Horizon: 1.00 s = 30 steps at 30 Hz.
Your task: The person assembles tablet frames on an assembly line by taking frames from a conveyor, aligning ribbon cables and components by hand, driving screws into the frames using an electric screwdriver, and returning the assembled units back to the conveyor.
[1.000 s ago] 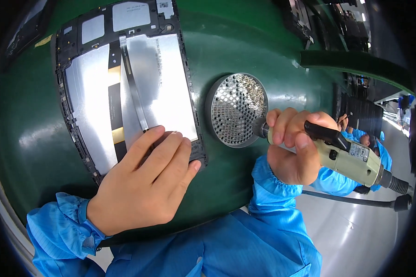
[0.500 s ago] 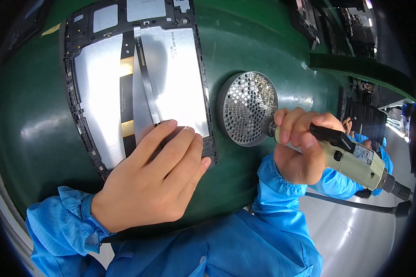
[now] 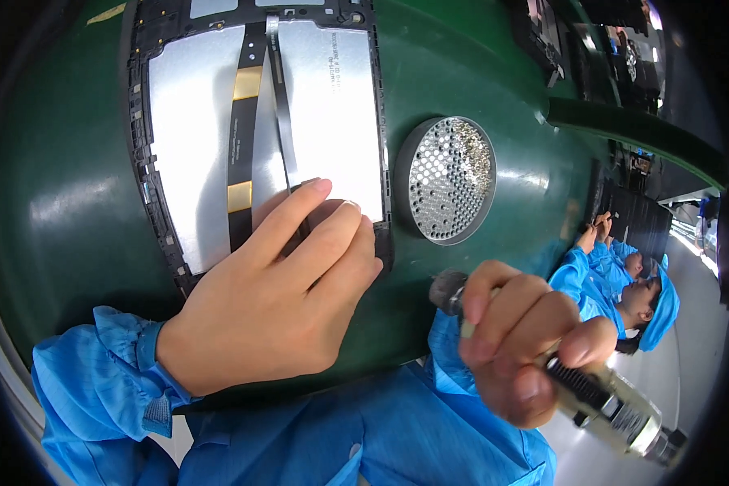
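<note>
Palm down, my left hand [image 3: 267, 300] lies across the near end of a tablet-like device assembly [image 3: 344, 121]. Its fingers are stretched out over the silver panel, and the thumb is hidden. The assembly has a black frame; a black ribbon cable with gold patches [image 3: 241, 146] runs down it. Beside that, a narrow dark strip [image 3: 282, 113] passes under my fingertips. My right hand [image 3: 535, 340] is wrapped round a pale green electric screwdriver [image 3: 624, 413], blurred by motion. Its front end points left, below a round screw tray [image 3: 405, 194] and apart from it.
Small screws [image 3: 474, 154] gather along the right side of the perforated tray. All this stands on a green work surface [image 3: 65, 194]. A dark green curved bar [image 3: 624, 125] spans the right. Beyond, co-workers in blue [image 3: 571, 267] sit, one with raised hands.
My right hand has drawn the screwdriver away from the screw tray, downward and toward me. My left hand stays on the assembly. The view has shifted slightly, showing more of the co-workers.
</note>
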Each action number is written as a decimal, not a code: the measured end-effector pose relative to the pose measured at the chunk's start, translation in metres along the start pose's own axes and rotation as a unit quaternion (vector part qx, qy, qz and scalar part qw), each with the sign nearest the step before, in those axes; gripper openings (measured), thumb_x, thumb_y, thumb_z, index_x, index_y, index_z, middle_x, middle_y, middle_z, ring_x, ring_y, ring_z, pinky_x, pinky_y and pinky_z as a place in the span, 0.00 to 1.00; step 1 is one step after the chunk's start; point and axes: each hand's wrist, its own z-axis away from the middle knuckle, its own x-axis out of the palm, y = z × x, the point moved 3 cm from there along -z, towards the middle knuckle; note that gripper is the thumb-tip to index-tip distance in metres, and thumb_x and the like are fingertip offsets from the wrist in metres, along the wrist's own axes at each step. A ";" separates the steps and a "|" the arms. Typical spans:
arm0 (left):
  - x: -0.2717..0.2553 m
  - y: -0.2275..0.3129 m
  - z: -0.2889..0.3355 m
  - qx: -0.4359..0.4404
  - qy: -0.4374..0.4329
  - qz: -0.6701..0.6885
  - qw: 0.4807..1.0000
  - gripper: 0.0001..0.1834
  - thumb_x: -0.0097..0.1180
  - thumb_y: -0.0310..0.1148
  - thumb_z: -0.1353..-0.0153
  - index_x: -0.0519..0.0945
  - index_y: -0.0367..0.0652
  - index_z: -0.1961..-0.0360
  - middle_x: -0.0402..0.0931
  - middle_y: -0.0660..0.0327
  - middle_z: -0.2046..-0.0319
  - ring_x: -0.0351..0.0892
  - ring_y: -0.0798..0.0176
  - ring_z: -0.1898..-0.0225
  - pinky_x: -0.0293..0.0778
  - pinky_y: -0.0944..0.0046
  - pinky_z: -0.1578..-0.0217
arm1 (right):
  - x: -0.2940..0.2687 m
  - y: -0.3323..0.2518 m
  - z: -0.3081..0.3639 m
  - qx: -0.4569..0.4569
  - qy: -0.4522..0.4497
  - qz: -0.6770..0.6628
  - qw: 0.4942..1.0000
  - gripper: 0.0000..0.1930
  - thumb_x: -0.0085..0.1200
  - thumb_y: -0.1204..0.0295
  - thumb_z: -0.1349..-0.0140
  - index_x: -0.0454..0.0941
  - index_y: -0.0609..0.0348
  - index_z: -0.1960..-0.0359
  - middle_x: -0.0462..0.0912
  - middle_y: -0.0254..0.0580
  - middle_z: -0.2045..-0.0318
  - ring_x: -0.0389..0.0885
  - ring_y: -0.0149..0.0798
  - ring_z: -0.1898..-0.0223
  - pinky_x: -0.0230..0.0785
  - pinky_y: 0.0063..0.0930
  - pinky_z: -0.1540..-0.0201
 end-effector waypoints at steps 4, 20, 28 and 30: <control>0.007 -0.001 -0.005 -0.007 0.001 0.007 1.000 0.09 0.61 0.27 0.49 0.85 0.36 0.67 0.78 0.48 0.60 0.74 0.51 0.50 0.64 0.44 0.42 | 0.003 0.009 0.001 -0.009 -0.003 0.028 1.000 0.16 0.52 0.75 0.43 0.64 0.51 0.53 0.72 0.34 0.79 0.73 0.33 0.77 0.65 0.32 0.71; 0.013 -0.005 -0.006 0.012 0.026 -0.002 1.000 0.09 0.62 0.30 0.50 0.84 0.34 0.71 0.77 0.50 0.62 0.73 0.53 0.52 0.67 0.47 0.44 | 0.001 0.020 0.000 0.017 -0.019 0.019 0.999 0.14 0.50 0.75 0.41 0.64 0.53 0.55 0.70 0.34 0.79 0.72 0.33 0.78 0.64 0.33 0.69; 0.011 -0.006 -0.010 0.006 0.024 0.004 1.000 0.08 0.62 0.30 0.50 0.84 0.34 0.71 0.77 0.51 0.62 0.74 0.53 0.52 0.67 0.47 0.45 | -0.002 0.020 -0.005 0.018 -0.042 0.018 0.999 0.14 0.52 0.76 0.44 0.64 0.53 0.57 0.70 0.35 0.80 0.71 0.33 0.79 0.65 0.33 0.70; 0.006 -0.006 -0.007 0.012 0.017 -0.001 1.000 0.08 0.62 0.29 0.50 0.84 0.35 0.70 0.77 0.51 0.62 0.74 0.53 0.52 0.67 0.46 0.44 | 0.003 0.019 -0.006 0.012 -0.049 0.022 0.998 0.15 0.52 0.77 0.45 0.65 0.54 0.57 0.70 0.35 0.79 0.71 0.33 0.79 0.65 0.34 0.70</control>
